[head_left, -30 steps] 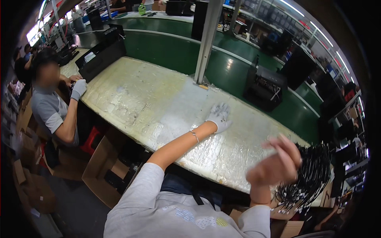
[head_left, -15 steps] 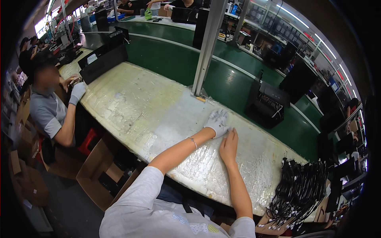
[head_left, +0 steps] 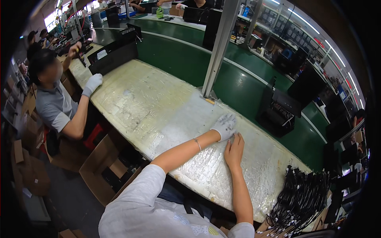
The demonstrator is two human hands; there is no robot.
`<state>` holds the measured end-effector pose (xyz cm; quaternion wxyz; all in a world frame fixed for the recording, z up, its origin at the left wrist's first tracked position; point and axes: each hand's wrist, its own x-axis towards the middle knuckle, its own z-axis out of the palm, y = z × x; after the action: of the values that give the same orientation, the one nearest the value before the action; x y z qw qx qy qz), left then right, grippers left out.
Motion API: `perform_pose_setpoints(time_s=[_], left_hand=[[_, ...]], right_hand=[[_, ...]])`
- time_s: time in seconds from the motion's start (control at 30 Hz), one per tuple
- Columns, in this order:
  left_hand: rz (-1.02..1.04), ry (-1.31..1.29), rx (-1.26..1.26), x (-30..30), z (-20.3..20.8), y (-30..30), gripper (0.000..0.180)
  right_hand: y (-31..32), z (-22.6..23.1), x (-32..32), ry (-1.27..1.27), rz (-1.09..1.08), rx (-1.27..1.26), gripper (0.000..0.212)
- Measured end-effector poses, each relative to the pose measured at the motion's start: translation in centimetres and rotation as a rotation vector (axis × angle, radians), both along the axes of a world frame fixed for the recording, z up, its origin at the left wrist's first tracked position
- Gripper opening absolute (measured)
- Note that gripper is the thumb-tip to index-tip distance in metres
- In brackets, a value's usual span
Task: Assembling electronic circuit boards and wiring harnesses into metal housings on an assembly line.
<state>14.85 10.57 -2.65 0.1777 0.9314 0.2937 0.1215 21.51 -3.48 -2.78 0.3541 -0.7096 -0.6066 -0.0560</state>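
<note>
My left hand (head_left: 224,126), in a white glove with dark smudges, lies flat on the film-covered worktable (head_left: 143,107). Its fingers are stretched out toward the table's far edge. Close beside it, on the right, rests my bare right hand (head_left: 235,150), fingers extended and its tips near the glove. I see nothing held in either hand. A thin bracelet (head_left: 197,143) circles my left wrist.
A heap of black cables (head_left: 301,196) with white connectors covers the table's right end. Beyond the table runs a green conveyor (head_left: 238,85) carrying black cases (head_left: 278,113). A metal post (head_left: 220,51) stands at the far edge. Left, a co-worker (head_left: 59,105) sits behind an open cardboard box (head_left: 97,162).
My hands stay in nearly the same place on the table while the view shifts slightly. The co-worker's hands have moved apart, one now raised and the gloved one at the table.
</note>
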Motion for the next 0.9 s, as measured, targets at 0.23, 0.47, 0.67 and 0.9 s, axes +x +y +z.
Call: perform_pose_setpoints(time_s=[0.23,0.47,0.67,0.9], left_hand=[[-0.005,0.002,-0.026,0.4,-0.1,-0.1,0.058],[0.054,-0.242,-0.113,-0.2,0.4,1.0,0.047],[-0.092,-0.997,-0.058,-9.9,14.3,-3.5,0.029],[0.240,-0.886,0.186,-29.4,18.7,-5.5,0.025]], right_hand=[[-0.1,-0.1,0.2,-0.007,-0.003,-0.013,0.041],[0.4,0.2,-0.6,-0.025,0.028,-0.002,0.041],[-0.7,2.3,-2.4,-0.094,0.054,0.093,0.040],[10.4,4.2,-18.0,0.101,0.588,0.009,0.075]])
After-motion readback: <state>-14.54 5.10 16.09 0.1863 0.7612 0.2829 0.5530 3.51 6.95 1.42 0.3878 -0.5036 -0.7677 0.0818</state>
